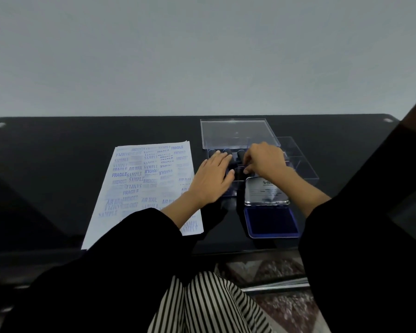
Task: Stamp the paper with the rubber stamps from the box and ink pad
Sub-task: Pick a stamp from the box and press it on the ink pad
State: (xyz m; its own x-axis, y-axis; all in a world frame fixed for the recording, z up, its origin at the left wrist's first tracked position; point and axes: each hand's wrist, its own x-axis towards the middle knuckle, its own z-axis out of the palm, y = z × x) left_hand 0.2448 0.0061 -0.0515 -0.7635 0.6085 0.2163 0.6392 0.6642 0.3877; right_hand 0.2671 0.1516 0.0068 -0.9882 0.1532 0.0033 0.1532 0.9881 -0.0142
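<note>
Dark glossy surface [46, 164] against a pale wall, viewed from above and behind the hands

At 9 o'clock from the hands: paper [142, 188] lying flat on the surface, slightly skewed, crowded with blue imprints reading FRAGILE, SAMPLE, AIR MAIL and AMENDED; near edge partly hidden under the left sleeve [130, 248]

At 3 o'clock from the paper: clear compartmented box [303, 164], open, with its clear lid [235, 133] at 12 o'clock, overlapping the far edge of the box. Black rubber stamps [227, 151] upright in the compartments on its 9 o'clock side

Left hand [213, 180] palm down, fingers straight and close together, laid over the 9 o'clock part of the box, fingertips above the stamp tops

Right hand [265, 161] just at 3 o'clock from the left one, a small gap between them, fingers curled down among the stamps; whether clamped on a stamp cannot be told, fingertips being hidden

At 6 o'clock from the right hand: ink pad [271, 222], open, blue face up, with its hinged metal cover [265, 191] raised on the side toward the box, label too blurred to read

At 6 o'clock, below the surface edge: striped trousers [209, 306]
</note>
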